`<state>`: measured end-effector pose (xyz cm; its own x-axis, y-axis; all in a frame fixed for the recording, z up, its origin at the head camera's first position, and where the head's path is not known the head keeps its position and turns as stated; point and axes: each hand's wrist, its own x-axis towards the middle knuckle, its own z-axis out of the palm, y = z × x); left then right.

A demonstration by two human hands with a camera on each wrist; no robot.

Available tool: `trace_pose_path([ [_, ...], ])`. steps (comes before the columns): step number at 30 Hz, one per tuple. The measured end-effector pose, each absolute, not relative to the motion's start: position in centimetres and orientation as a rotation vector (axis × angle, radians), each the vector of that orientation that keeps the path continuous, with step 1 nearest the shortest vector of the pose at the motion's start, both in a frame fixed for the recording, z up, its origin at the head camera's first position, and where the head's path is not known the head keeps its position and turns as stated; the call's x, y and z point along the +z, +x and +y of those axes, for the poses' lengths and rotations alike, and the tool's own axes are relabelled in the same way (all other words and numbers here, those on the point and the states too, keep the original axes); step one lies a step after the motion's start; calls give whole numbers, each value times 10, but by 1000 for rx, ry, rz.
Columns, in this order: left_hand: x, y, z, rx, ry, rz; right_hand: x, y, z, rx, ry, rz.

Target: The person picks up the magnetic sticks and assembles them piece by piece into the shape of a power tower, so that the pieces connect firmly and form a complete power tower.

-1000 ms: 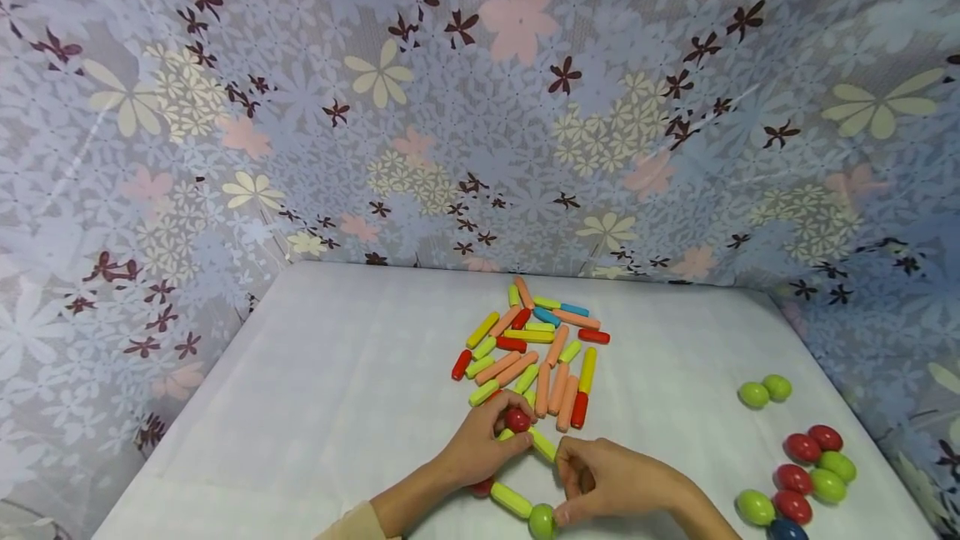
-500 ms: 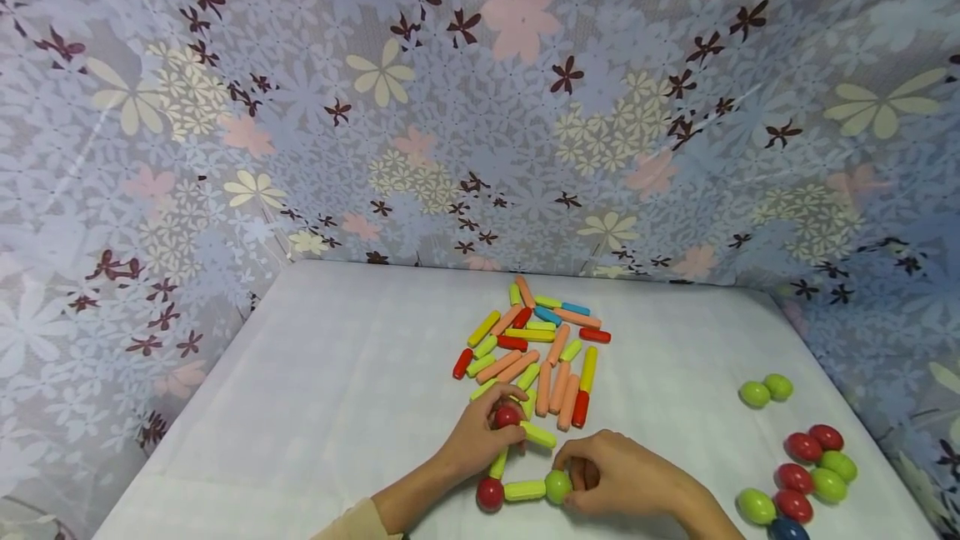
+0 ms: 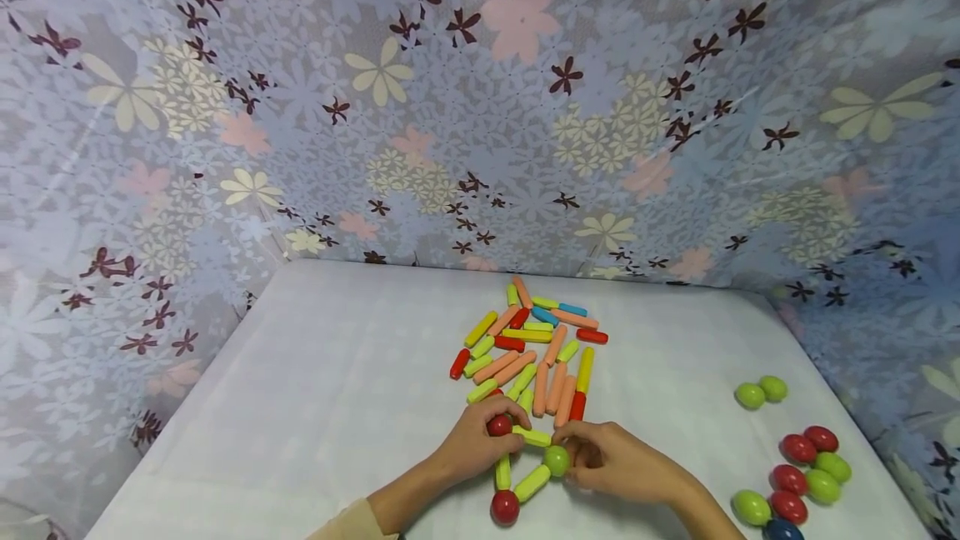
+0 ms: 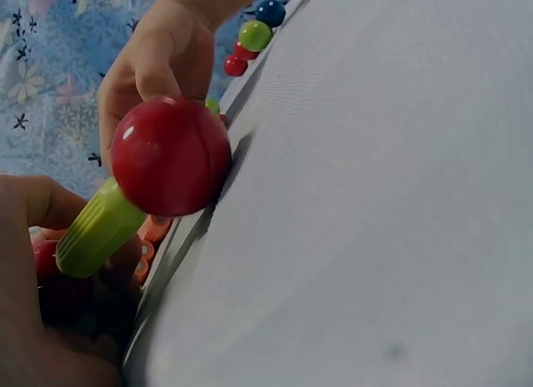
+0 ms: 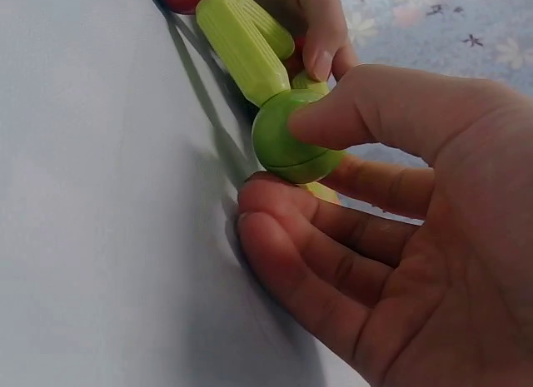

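Observation:
My left hand (image 3: 471,446) grips a red ball (image 3: 498,425), from which one light green stick (image 3: 534,437) points right and another (image 3: 502,472) points down. That second stick ends in a lower red ball (image 3: 505,507), large in the left wrist view. A third green stick (image 3: 533,483) links the lower red ball to a green ball (image 3: 557,461). My right hand (image 3: 626,467) pinches this green ball, thumb on top in the right wrist view. The upper stick's free end meets the green ball's edge; whether they are joined I cannot tell.
Beyond the hands lies a spread of loose sticks, among them orange sticks (image 3: 553,390), a yellow stick (image 3: 586,368) and a blue stick (image 3: 544,315). Green balls (image 3: 750,395), red balls (image 3: 789,478) and a dark blue ball (image 3: 782,530) lie at the right. A flowered cloth (image 3: 480,107) hangs behind the table.
The green ball has swung up and right, bringing its stick to a slant. It now meets the upper stick's end. The lower red ball has shifted right and come out from behind the left arm.

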<state>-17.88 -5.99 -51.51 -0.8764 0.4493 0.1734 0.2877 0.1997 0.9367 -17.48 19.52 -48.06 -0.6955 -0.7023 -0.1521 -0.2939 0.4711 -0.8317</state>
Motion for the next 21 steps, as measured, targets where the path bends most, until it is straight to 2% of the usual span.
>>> trace_pose_path([
  [21, -516, -179, -60, 1700, 786, 2243, -482, -179, 201, -1166, -784, 2315],
])
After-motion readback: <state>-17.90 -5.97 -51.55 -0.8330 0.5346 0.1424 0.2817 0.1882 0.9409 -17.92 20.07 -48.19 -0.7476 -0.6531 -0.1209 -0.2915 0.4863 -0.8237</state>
